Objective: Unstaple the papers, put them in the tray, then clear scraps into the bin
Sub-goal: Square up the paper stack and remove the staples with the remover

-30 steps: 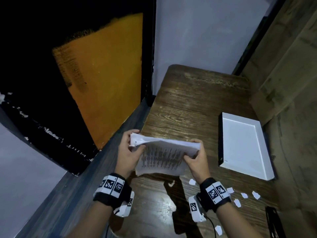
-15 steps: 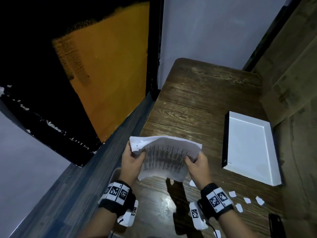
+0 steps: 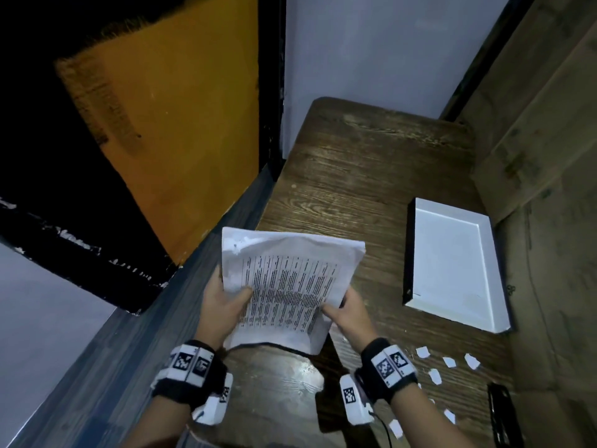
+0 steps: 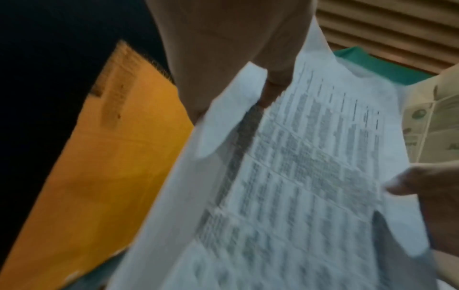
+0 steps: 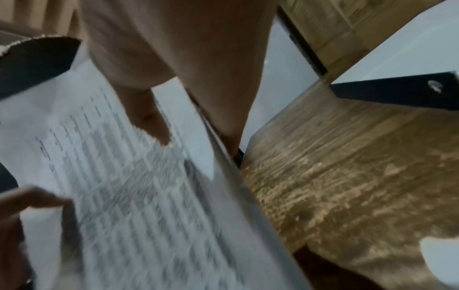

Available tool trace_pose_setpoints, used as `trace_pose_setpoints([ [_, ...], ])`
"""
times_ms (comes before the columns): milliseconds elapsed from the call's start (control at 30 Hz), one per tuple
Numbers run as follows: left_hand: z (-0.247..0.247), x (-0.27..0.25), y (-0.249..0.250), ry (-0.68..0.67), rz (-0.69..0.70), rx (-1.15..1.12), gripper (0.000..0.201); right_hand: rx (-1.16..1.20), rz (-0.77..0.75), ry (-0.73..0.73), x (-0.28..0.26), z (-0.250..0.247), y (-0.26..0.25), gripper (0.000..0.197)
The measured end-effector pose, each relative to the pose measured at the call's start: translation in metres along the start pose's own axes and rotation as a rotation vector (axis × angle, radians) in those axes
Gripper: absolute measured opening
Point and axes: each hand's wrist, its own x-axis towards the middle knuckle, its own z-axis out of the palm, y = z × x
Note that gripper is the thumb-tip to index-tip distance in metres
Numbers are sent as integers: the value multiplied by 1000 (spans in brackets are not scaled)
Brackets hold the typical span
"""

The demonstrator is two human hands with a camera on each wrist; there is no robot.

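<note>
A sheaf of printed papers (image 3: 287, 282) is held above the near left part of the wooden table (image 3: 355, 176), text side up. My left hand (image 3: 223, 302) grips its left edge with the thumb on top, and in the left wrist view that thumb lies on the papers (image 4: 310, 176). My right hand (image 3: 345, 313) pinches the lower right edge; the right wrist view shows its thumb on the papers (image 5: 119, 186). A white tray (image 3: 452, 266) lies empty on the table's right side. Several white paper scraps (image 3: 434, 376) lie near my right wrist. No bin is in view.
A black flat object (image 3: 500, 415) lies at the table's near right edge. A brown cardboard wall (image 3: 542, 124) runs along the right, a white wall (image 3: 371, 59) behind. Left of the table are a dark floor (image 3: 129, 350) and an orange panel (image 3: 181, 134).
The papers have been turned from a bent, edge-on hold to lie flatter and face up. Both hands slid down toward the sheaf's near edge. The head view shifted a little.
</note>
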Motion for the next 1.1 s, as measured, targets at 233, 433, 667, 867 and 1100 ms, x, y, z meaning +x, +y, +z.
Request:
trace_pose_setpoints([
  [233,-16,21,-37,-235,-350,184,50,15,127,-83,28,8,18,47],
  [433,-18,37,-55,-290,-472,214,56,14,200,-45,19,22,53,51],
  [667,11,43,-42,-340,-379,346,50,-50,208,-11,12,5,63,44],
  [867,50,52,-44,-339,-281,420,49,-128,248,172,8,-66,75,23],
  [1100,78,58,-46,-306,-209,546,43,-1115,666,601,-77,-235,135,47],
])
